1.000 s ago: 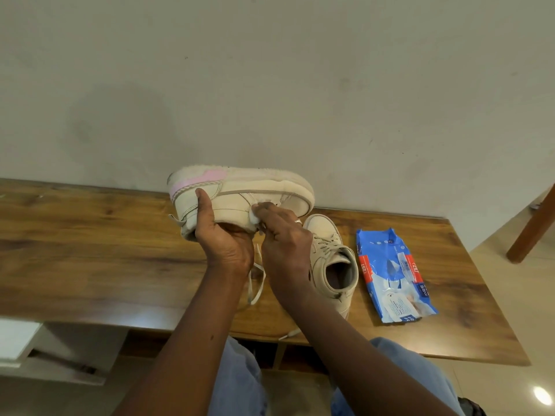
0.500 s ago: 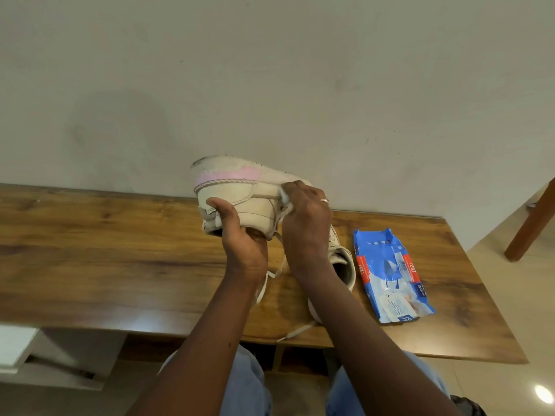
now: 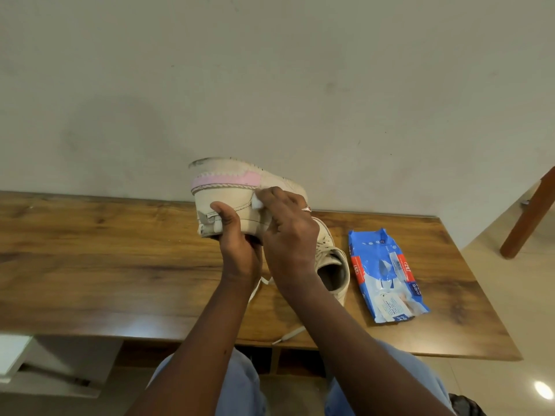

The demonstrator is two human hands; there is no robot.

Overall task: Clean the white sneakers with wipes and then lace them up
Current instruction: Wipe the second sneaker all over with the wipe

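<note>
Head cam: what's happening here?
A person is cleaning sneakers. The left hand grips the raised sneaker by its heel end above the wooden table, while the right hand holds a white wipe against its side. The second sneaker sits on the table, partly hidden by the right arm, with the blue wipes pack beside it.

Print on the wipes pack (image 3: 387, 274) is too blurred to read.

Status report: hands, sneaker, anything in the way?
Left hand holds white sneaker with pink heel band, raised. Right hand pinches small white wipe against its side. Second white sneaker and blue wipes packet on wooden table, nothing blocking.
</note>
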